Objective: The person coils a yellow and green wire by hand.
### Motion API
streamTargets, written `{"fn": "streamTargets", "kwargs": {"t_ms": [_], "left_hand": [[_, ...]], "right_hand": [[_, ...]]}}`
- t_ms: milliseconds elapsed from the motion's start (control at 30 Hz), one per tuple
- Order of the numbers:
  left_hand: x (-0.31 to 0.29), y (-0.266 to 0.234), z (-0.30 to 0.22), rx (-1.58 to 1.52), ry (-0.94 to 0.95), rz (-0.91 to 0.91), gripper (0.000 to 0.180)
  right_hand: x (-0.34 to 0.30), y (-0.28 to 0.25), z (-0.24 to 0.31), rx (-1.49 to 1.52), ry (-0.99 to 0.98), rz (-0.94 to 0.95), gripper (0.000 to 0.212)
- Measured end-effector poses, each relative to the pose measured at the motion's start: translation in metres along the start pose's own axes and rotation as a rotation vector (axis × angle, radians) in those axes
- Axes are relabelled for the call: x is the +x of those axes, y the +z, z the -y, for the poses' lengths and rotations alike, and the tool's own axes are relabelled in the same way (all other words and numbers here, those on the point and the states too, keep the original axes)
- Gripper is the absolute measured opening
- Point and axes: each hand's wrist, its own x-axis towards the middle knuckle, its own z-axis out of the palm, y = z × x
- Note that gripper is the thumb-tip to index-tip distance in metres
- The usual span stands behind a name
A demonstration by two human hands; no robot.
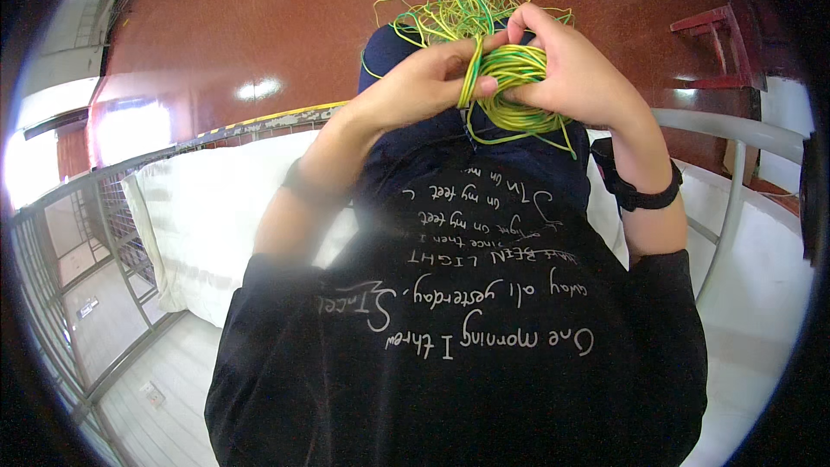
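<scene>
A coil of yellow-green electrical wire [517, 63] is held above my lap. My right hand [577, 69] wraps round the coil's right side, fingers curled behind it and the thumb below. At the coil's left, my left hand [419, 85] is closed on several strands of the same wire, which pass between its thumb and fingers. One thin end hangs from the coil's lower right. Beyond both hands lies a loose tangle of the wire [462, 9], spread past my knees. Parts of the fingers are hidden behind the coil.
I sit on a white-covered bed [216, 207] with a grey metal rail [731, 128] at the right. Metal bars [86, 303] stand at the left. Ahead is a shiny red-brown floor [285, 26], with a dark red wooden piece of furniture [718, 47] at the far right.
</scene>
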Motion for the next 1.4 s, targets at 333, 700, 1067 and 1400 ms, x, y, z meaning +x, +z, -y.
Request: {"fn": "streamTargets", "kwargs": {"t_ms": [333, 700, 1067, 1400], "left_hand": [[0.014, -0.004, 0.008, 0.412, -0.050, 0.100, 0.039], [0.015, -0.001, 0.004, 0.414, -0.085, 0.129, 0.043], [0.008, -0.004, 0.032, 0.394, -0.280, 0.011, 0.046], [0.010, -0.004, 0.026, 0.227, -0.229, 0.003, 0.035]], "right_hand": [[-0.001, 0.010, -0.018, 0.072, -0.074, 0.038, 0.055], [-0.005, 0.005, -0.016, 0.256, 0.022, 0.268, 0.049], [0.010, -0.001, -0.011, -0.289, -0.631, 0.123, 0.032], [0.016, 0.004, -0.024, -0.297, -0.475, 0.244, 0.032]]}}
